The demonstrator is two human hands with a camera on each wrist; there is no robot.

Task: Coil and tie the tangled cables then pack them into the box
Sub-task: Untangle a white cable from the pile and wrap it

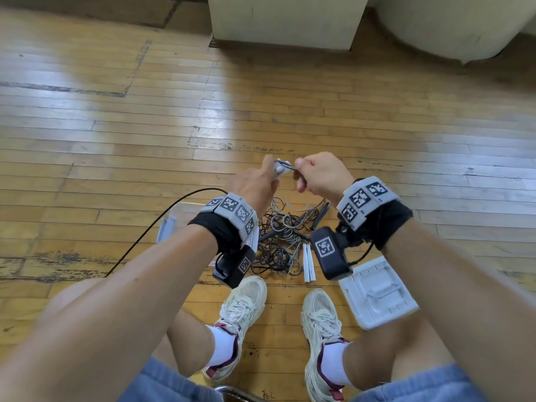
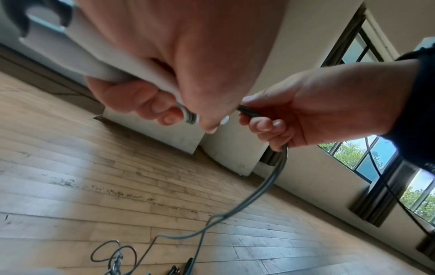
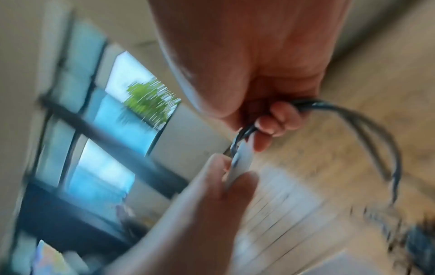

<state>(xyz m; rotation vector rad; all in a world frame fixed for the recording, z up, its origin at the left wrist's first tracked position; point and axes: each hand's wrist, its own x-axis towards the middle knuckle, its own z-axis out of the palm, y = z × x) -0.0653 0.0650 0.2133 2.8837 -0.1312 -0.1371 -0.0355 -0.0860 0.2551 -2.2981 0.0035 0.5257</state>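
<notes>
A clear plastic box (image 1: 177, 219) is seen on the wooden floor (image 1: 116, 134) behind the left forearm, its white lid (image 1: 377, 294) lying apart by the right foot. Between them a tangled heap of cables (image 1: 282, 239), dark and grey, is spread on the floor. A thin grey cable (image 2: 266, 188) is raised from it, gripped in the curled right hand (image 1: 322, 175). A white strap (image 2: 113, 65) is pinched by the left hand (image 1: 255, 184).

Head view looks down; 2 wrist views close, upward; all share hands (image 1: 285, 181).
</notes>
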